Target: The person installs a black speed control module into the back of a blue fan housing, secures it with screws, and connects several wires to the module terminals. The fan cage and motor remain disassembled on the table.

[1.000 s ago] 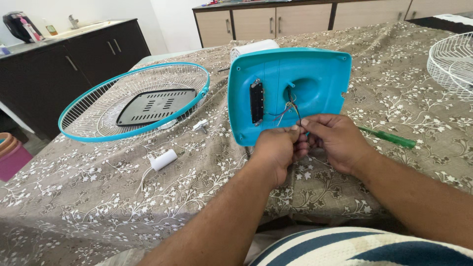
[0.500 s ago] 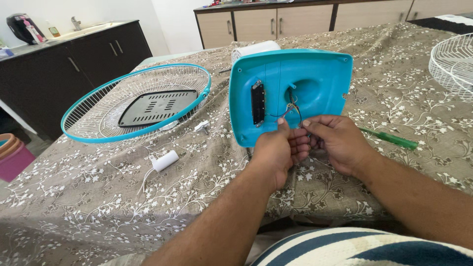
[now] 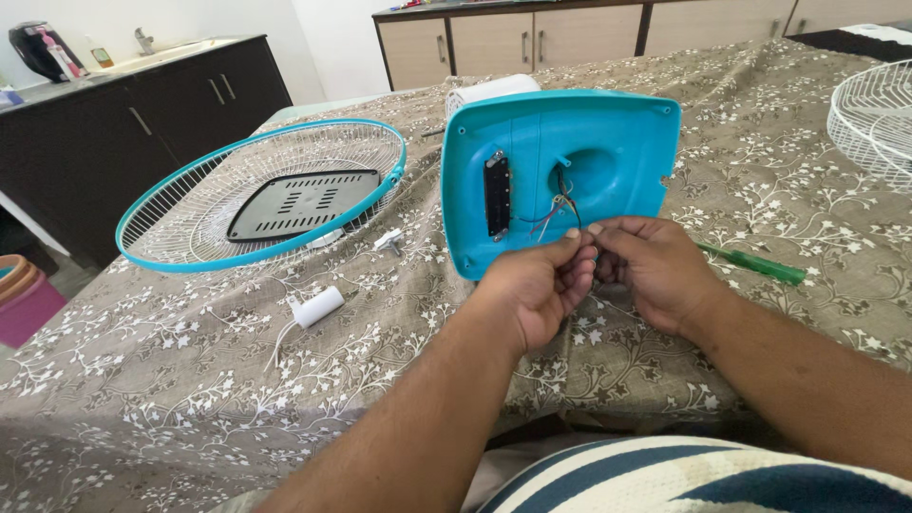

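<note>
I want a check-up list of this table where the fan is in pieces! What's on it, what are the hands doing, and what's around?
Surface: table under a brown flowered cloth.
Job's things: turquoise fan base standing on edge, hollow side toward the person; thin wires come out of it.
Clutter: turquoise-rimmed fan grille, small white cylinder part, small white piece, green-handled screwdriver, white wire grille at the right edge.
Hands: left hand and right hand both pinch the wires.
Cables: a thin lead trails from the white cylinder part.
Surroundings: dark cabinet with sink, wooden cabinets, pink bin.
</note>
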